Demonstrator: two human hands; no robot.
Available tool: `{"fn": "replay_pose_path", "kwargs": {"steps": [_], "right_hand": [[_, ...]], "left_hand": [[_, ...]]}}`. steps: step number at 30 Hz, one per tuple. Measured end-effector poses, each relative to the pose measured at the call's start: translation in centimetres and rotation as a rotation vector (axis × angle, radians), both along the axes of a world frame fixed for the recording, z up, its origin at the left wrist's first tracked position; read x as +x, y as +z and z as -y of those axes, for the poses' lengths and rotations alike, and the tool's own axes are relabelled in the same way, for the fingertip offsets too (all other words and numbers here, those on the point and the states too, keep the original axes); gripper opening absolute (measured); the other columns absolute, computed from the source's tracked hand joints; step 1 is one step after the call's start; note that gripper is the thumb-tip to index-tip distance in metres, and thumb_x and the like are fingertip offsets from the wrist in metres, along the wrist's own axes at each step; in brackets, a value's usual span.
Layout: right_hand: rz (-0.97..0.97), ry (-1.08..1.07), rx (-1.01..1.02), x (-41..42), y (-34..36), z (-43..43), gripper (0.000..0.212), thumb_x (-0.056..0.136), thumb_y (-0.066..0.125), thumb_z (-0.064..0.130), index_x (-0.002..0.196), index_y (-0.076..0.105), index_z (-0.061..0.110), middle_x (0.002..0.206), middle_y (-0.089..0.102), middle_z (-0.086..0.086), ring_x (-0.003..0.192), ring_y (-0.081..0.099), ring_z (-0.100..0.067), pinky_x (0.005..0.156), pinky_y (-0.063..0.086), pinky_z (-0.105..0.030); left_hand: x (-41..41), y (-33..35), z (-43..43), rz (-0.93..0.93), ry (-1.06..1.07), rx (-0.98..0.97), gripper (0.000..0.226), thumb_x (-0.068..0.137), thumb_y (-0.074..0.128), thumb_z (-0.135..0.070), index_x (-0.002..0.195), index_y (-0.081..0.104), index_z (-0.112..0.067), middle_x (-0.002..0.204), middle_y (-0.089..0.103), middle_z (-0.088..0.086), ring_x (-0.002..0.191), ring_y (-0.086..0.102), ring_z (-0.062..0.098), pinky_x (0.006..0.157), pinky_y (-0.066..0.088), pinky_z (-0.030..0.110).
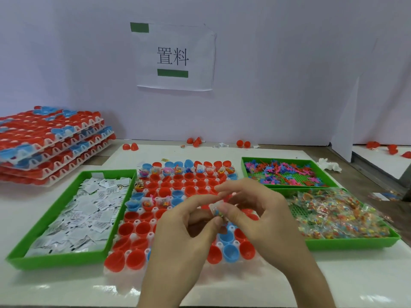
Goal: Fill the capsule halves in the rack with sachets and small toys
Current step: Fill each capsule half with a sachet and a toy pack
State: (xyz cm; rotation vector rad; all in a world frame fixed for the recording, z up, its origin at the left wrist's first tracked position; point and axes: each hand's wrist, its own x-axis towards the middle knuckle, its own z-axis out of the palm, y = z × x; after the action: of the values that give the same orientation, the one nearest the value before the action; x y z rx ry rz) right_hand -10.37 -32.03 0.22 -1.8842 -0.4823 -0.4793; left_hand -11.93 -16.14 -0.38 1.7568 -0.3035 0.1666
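1. Both hands met above the middle of the rack (178, 190) on the desk (266, 283). The left hand (189, 221) and the right hand (262, 214) each pinched the same small clear packet (216, 210) of coloured bits.
2. The rack held red and blue capsule halves (142, 227). The far row and a few at mid-left already had contents.
3. A green tray (55, 261) of white sachets (89, 210) lay just left of the rack.
4. To its right sat a near tray (355, 243) of clear-wrapped toys (333, 210) and a far tray (244, 161) of loose plastic pieces (284, 172).
5. A stack of racks (49, 141) stood at the far left.
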Motion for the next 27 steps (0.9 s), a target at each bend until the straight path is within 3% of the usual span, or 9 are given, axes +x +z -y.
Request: {"fn": "replay_pose_path", "kwargs": {"steps": [4,8,14,21,25,27], "right_hand": [[-0.086,0.039,-0.118,0.0,-0.3,-0.6,0.029,0.082,0.081,0.022,0.104,0.074,0.04,0.095,0.073,0.023,0.091,0.07,0.0,0.076,0.052,-0.01],[-0.148,0.043,-0.183,0.1,-0.6,-1.6,0.03,0.081,0.081,0.016,0.102,0.076,0.036,0.086,0.073,0.022,0.084,0.07,-0.002,0.073,0.054,-0.013],[-0.153,0.062,-0.123,0.2,-0.3,-2.6,0.025,0.085,0.078,0.014,0.104,0.077,0.031,0.088,0.075,0.02,0.086,0.072,-0.003,0.079,0.058,-0.02],[-0.147,0.177,-0.352,3.6,2.9,-6.1,0.015,0.085,0.078,0.021,0.094,0.078,0.032,0.083,0.074,0.019,0.077,0.07,0.005,0.072,0.054,-0.009],[-0.09,0.095,-0.27,8.9,3.7,-8.2,0.01,0.085,0.077,0.02,0.094,0.079,0.024,0.089,0.076,0.012,0.079,0.07,0.002,0.076,0.056,-0.011],[-0.083,0.028,-0.3,11.9,3.3,-9.1,0.011,0.086,0.076,0.019,0.097,0.079,0.017,0.094,0.077,0.006,0.081,0.07,0.0,0.078,0.055,-0.014]], "left_hand": [[0.0,-0.2,-1.3,0.051,0.101,0.189,0.065,0.087,0.074,-0.011,0.131,0.042,-0.047,0.077,0.073,-0.024,0.08,0.068,-0.007,0.079,0.048,0.004],[-0.1,0.0,-2.5,0.039,0.089,0.292,0.084,0.088,0.073,-0.017,0.15,0.023,-0.043,0.081,0.071,-0.027,0.085,0.066,-0.009,0.082,0.045,0.002],[0.1,0.2,-4.1,0.088,0.116,0.19,0.07,0.084,0.076,-0.009,0.136,0.045,-0.042,0.08,0.074,-0.01,0.08,0.072,0.008,0.085,0.058,0.031],[1.7,0.1,-7.1,0.2,0.208,0.203,0.062,0.08,0.079,-0.013,0.129,0.057,-0.041,0.081,0.074,-0.014,0.08,0.072,0.002,0.078,0.056,0.015],[5.3,-1.0,-12.3,0.122,0.297,0.202,0.058,0.08,0.078,-0.005,0.126,0.061,-0.036,0.106,0.074,-0.011,0.098,0.069,0.004,0.083,0.056,0.02],[7.4,-2.3,-15.2,-0.031,0.426,0.417,0.052,0.081,0.078,-0.008,0.126,0.062,-0.029,0.126,0.066,-0.002,0.107,0.062,0.011,0.092,0.053,0.034]]}}
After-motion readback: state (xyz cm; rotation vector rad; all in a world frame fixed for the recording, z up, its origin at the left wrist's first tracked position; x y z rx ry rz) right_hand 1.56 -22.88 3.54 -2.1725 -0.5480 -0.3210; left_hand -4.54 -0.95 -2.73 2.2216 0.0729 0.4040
